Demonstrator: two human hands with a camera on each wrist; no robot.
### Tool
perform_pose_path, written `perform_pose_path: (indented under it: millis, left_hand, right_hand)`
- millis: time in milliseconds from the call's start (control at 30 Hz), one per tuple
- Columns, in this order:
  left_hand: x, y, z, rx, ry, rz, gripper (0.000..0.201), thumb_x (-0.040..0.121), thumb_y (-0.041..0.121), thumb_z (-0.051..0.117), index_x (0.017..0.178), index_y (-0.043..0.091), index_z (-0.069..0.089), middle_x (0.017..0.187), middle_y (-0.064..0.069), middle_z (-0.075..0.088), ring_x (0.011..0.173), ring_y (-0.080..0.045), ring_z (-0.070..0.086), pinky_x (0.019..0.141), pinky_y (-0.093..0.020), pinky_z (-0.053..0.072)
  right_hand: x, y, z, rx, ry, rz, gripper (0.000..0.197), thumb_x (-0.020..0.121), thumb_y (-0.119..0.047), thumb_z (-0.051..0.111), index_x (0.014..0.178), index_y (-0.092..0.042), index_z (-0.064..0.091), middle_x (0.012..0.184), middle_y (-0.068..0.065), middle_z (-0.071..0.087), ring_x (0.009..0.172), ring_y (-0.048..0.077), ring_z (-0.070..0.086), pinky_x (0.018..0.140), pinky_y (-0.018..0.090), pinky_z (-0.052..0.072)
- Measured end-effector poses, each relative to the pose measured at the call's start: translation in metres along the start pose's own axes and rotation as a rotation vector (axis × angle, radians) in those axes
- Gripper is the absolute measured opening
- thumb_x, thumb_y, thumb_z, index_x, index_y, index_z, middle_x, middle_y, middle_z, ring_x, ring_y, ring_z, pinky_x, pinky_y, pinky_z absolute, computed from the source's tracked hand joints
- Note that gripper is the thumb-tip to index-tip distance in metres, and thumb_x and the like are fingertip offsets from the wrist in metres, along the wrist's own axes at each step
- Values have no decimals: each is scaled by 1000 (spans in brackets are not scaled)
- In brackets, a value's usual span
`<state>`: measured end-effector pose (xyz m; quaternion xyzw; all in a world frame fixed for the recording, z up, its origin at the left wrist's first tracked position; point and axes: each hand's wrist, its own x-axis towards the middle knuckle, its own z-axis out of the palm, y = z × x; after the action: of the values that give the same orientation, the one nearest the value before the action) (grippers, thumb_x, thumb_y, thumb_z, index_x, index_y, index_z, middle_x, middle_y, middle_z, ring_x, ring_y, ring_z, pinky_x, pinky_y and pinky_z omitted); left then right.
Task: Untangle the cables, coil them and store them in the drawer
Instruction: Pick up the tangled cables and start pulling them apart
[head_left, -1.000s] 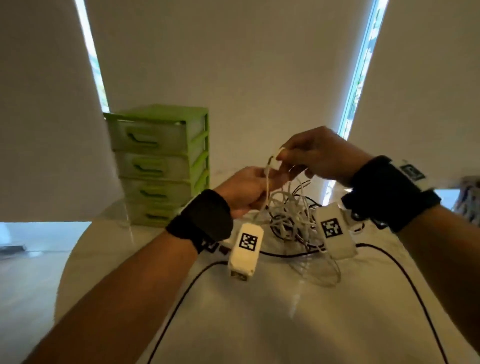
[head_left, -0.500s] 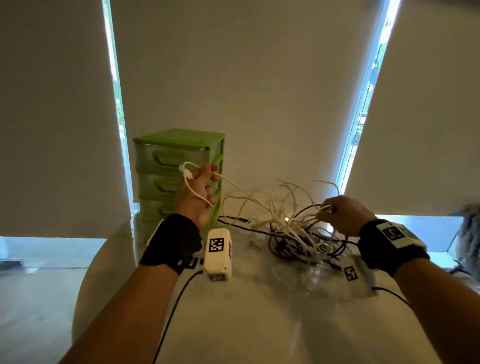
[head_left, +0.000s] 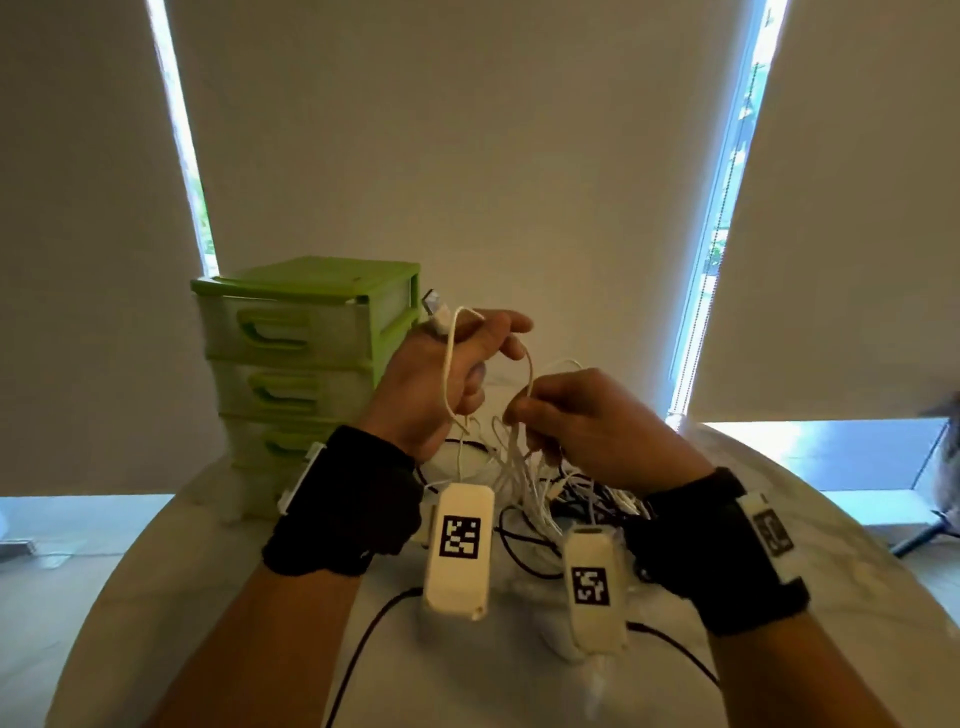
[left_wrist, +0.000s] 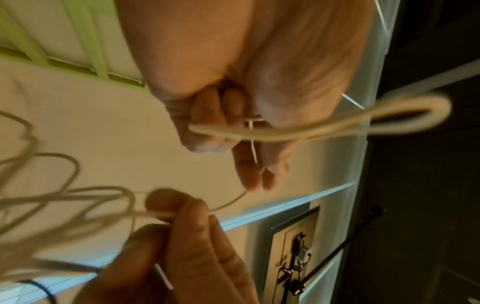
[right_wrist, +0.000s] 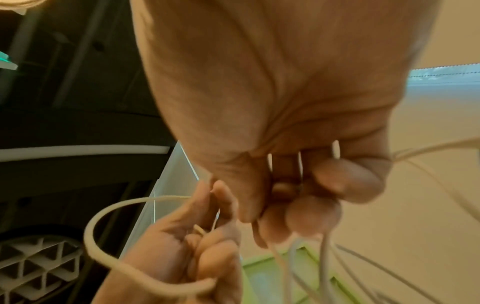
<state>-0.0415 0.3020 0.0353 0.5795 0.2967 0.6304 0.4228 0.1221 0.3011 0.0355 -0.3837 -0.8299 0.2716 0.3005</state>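
Observation:
My left hand (head_left: 452, 374) is raised in front of the green drawer unit (head_left: 306, 332) and grips a white cable (head_left: 449, 364) in a loop, its plug (head_left: 435, 310) sticking up past the knuckles. In the left wrist view the curled fingers (left_wrist: 207, 115) of the left hand (left_wrist: 246, 115) clamp that loop (left_wrist: 337, 125). My right hand (head_left: 576, 421) is just right of it and holds a bunch of white strands (head_left: 519, 467) that hang into the tangle of white and black cables (head_left: 576, 499) on the table. The right wrist view shows the right hand (right_wrist: 298, 195) with strands (right_wrist: 324, 257) running through its curled fingers (right_wrist: 345, 179).
The drawer unit has several drawers, all closed, at the table's back left. The pale round table (head_left: 519, 686) carries black leads (head_left: 363, 639) running to the wrist cameras. Window blinds hang behind the table, with bright gaps at left and right.
My left hand has come back from beside the drawers toward the middle with its cable end. The right hand rose from the tangle, lifting strands. Both hands now sit close together.

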Motion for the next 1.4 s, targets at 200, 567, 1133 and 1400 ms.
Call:
perform_pose_path:
  millis: [200, 567, 1133, 1400]
  left_hand:
    - [-11, -23, 10, 333, -131, -202, 11, 91, 13, 62, 95, 20, 70, 53, 11, 52, 42, -5, 30, 41, -19, 23]
    - [10, -17, -1, 196, 394, -20, 21, 95, 14, 57, 78, 17, 69, 62, 8, 64, 35, -3, 27, 35, -15, 21]
    - [8, 11, -18, 112, 268, 110, 15, 95, 20, 54, 94, 19, 69, 68, 6, 62, 40, -4, 25, 35, -15, 20]
    - [-10, -20, 27, 465, -45, -34, 12, 93, 15, 60, 90, 9, 70, 48, 17, 59, 43, 6, 52, 47, -4, 35]
  right_hand:
    - [3, 4, -13, 150, 293, -146, 19, 96, -20, 55, 89, -16, 73, 57, -13, 59, 55, 2, 54, 56, 18, 45]
    - [1, 57, -28, -322, -139, 266, 15, 82, -45, 70, 87, -31, 72, 79, -11, 66, 76, 8, 60, 73, 27, 48]
    - [7, 11, 0, -28, 199, -14, 15, 95, -27, 56, 89, -21, 69, 69, -11, 58, 55, -8, 53, 55, 5, 38]
    - [-6, 9, -18, 360, 240, -161, 22, 96, -13, 54, 111, -5, 69, 76, -3, 65, 58, -2, 58, 56, 11, 44]
